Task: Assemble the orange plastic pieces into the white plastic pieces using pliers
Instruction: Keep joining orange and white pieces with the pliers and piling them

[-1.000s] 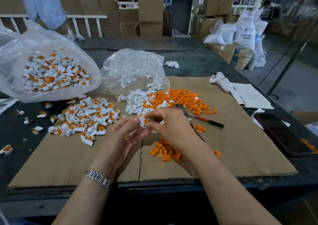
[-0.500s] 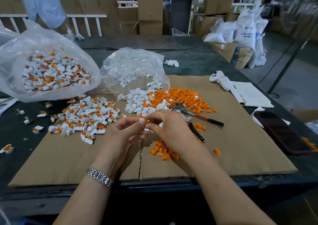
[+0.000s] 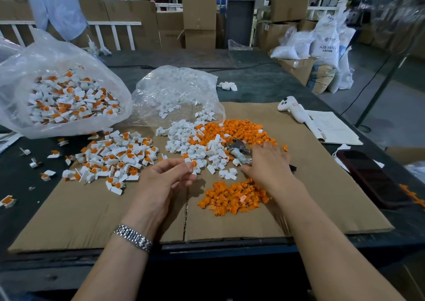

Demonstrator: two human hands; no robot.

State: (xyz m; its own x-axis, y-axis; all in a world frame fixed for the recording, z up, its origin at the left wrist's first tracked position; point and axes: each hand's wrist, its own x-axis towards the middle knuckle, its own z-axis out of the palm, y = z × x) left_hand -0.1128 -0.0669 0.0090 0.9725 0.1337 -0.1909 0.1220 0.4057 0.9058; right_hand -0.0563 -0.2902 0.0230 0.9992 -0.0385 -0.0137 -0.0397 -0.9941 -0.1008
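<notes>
In the head view, the left hand [image 3: 166,178] is pinching a white piece with an orange piece [image 3: 192,165] seated in it between thumb and fingertips, lifting it clear of the cardboard sheet [image 3: 322,197], probably so the loosely fitted pair is staying together and presented for squeezing. The right hand [image 3: 269,162] is lying over the pliers [image 3: 238,150], fingers spread and reaching down onto the handles; whether they are already closing round the handles I cannot tell, since the hand is hiding them, though the metal head is sticking out toward the white pieces [image 3: 184,139]. The loose orange pieces [image 3: 234,130] are sitting in a heap just behind the tool, and a second heap [image 3: 230,199] is sitting near the right wrist, both within easy reach. Finished parts [image 3: 112,158] are piling up to the left, beside a clear bag [image 3: 64,98] that is holding more, which is keeping done work apart from stock.
</notes>
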